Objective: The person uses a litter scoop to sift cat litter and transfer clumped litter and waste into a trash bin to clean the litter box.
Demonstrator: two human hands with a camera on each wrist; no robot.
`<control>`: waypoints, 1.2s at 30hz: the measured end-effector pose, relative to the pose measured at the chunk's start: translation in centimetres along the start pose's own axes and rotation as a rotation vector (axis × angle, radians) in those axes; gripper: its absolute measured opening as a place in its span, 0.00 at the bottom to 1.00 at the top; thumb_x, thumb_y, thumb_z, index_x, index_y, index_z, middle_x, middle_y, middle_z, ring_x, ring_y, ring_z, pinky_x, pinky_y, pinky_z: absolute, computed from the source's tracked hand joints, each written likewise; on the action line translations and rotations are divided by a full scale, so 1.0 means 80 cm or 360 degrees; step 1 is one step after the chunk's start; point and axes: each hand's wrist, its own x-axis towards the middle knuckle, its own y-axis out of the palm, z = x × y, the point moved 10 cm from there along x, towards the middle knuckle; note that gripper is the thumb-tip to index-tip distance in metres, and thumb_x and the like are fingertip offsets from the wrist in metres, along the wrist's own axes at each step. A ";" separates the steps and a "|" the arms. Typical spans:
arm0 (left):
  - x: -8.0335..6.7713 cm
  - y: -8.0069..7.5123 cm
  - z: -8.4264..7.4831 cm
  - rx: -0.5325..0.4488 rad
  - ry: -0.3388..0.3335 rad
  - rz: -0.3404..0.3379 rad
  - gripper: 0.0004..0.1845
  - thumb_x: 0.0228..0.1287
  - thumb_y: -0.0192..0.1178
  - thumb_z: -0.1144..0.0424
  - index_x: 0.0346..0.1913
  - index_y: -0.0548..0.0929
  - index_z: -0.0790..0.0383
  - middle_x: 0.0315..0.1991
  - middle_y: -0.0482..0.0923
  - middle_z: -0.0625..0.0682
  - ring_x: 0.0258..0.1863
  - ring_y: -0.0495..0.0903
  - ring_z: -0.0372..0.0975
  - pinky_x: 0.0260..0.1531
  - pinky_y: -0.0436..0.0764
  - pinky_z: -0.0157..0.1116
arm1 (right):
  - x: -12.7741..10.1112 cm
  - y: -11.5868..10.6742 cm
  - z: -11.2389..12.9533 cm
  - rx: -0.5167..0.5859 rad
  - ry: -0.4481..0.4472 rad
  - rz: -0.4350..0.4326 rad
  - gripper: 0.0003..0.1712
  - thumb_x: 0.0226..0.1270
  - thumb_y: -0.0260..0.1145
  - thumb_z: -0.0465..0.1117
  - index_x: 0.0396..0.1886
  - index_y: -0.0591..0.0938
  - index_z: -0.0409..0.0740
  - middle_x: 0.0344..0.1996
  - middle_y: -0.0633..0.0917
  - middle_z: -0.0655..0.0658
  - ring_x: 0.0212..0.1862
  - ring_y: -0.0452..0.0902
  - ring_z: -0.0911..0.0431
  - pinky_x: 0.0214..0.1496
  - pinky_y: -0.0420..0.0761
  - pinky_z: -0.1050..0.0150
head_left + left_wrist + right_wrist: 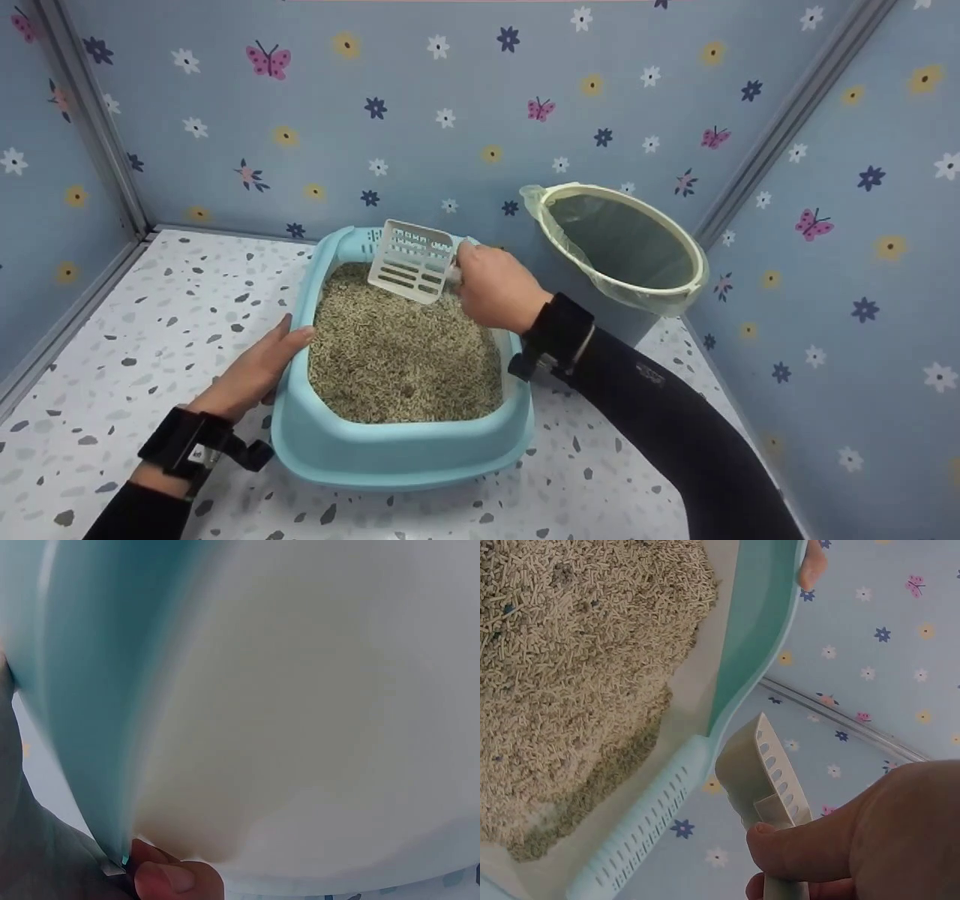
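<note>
A light blue litter box [390, 450] [754, 637] filled with beige pellet litter [401, 352] [570, 652] sits on the speckled floor. My right hand [491, 289] [855, 840] grips the handle of a white slotted scoop [411, 260] [769, 772], held just above the litter at the box's far end. My left hand [259, 367] rests against the box's left rim, fingers straight along it. In the left wrist view only the blurred box wall [97, 690] and a fingertip [169, 877] show.
A round bin [679, 292] lined with a pale bag stands to the right of the box, against the corner. Flowered blue walls [450, 112] close in at the back and both sides. Speckled floor [135, 315] lies open to the left.
</note>
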 end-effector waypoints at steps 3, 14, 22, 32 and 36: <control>0.000 0.000 -0.003 -0.0006 0.0019 0.0000 0.49 0.88 0.47 0.35 0.93 0.34 0.49 0.36 0.78 0.59 0.21 0.77 0.39 0.18 0.76 0.35 | 0.008 0.018 0.002 0.0004 0.0017 0.0063 0.10 0.83 0.64 0.35 0.53 0.78 0.32 0.38 0.84 0.36 0.44 0.86 0.38 0.51 0.87 0.43; -0.002 -0.003 -0.002 0.0029 0.0020 -0.0016 0.48 0.88 0.47 0.34 0.93 0.36 0.48 0.36 0.81 0.59 0.22 0.79 0.40 0.19 0.77 0.35 | 0.037 0.073 0.004 0.0096 0.0053 0.0278 0.08 0.79 0.62 0.31 0.52 0.78 0.31 0.32 0.74 0.45 0.33 0.74 0.50 0.41 0.80 0.53; 0.000 -0.001 -0.001 0.0026 0.0031 -0.0005 0.48 0.88 0.47 0.34 0.93 0.36 0.50 0.26 0.73 0.50 0.15 0.62 0.35 0.15 0.68 0.33 | 0.054 0.127 -0.002 0.0162 0.0118 0.0676 0.24 0.87 0.58 0.34 0.25 0.65 0.49 0.17 0.62 0.52 0.18 0.57 0.59 0.28 0.62 0.62; -0.001 -0.003 -0.002 -0.0008 0.0047 -0.0017 0.47 0.88 0.47 0.36 0.93 0.36 0.46 0.43 0.80 0.63 0.26 0.82 0.41 0.21 0.82 0.38 | 0.049 0.175 0.008 0.0235 0.0163 0.0894 0.26 0.86 0.61 0.38 0.19 0.73 0.49 0.14 0.74 0.49 0.17 0.67 0.57 0.27 0.67 0.64; 0.000 0.000 -0.003 -0.0007 0.0068 0.0004 0.46 0.89 0.47 0.36 0.94 0.38 0.47 0.28 0.75 0.53 0.15 0.64 0.36 0.15 0.69 0.33 | 0.042 0.180 0.014 0.0314 0.0168 0.0912 0.27 0.87 0.65 0.43 0.18 0.78 0.48 0.14 0.77 0.49 0.18 0.71 0.57 0.28 0.73 0.63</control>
